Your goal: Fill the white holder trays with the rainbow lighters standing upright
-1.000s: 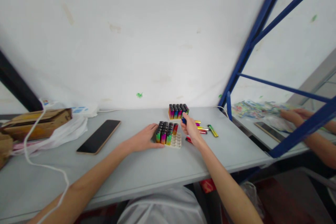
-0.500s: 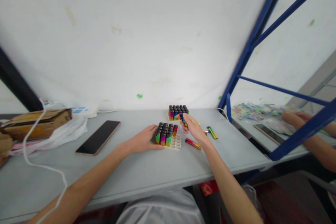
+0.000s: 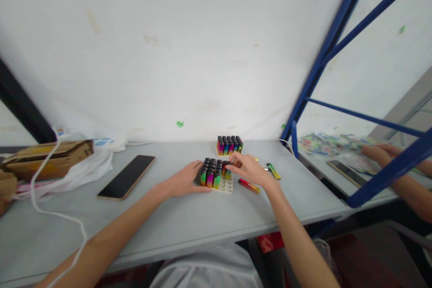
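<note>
A white tray (image 3: pixel 227 185) with round holes holds several upright lighters (image 3: pixel 209 175), black-topped with shiny rainbow bodies. Bare holes show at its front right. My left hand (image 3: pixel 185 180) is wrapped about the tray's left side, thumb along the front edge and fingers behind. Over the tray's right rear part, my right hand (image 3: pixel 248 168) pinches a lighter (image 3: pixel 228 173) upright at its top. Whether that lighter is seated in a hole, I cannot tell. To the right lie a red and yellow lighter (image 3: pixel 249 186) and a green and yellow lighter (image 3: pixel 273 171), with others partly behind my right hand.
A second block of upright lighters (image 3: pixel 229 145) stands near the wall. On the left are a phone (image 3: pixel 127 177), a cardboard box (image 3: pixel 50 158), white plastic and a white cable (image 3: pixel 57 216). A blue metal frame (image 3: pixel 317 72) rises at right; beyond it are another person's hands (image 3: pixel 378 155).
My right hand has moved left and down with the lighter, from above the table to the tray. The lighter has turned upright. My left hand stays at the tray.
</note>
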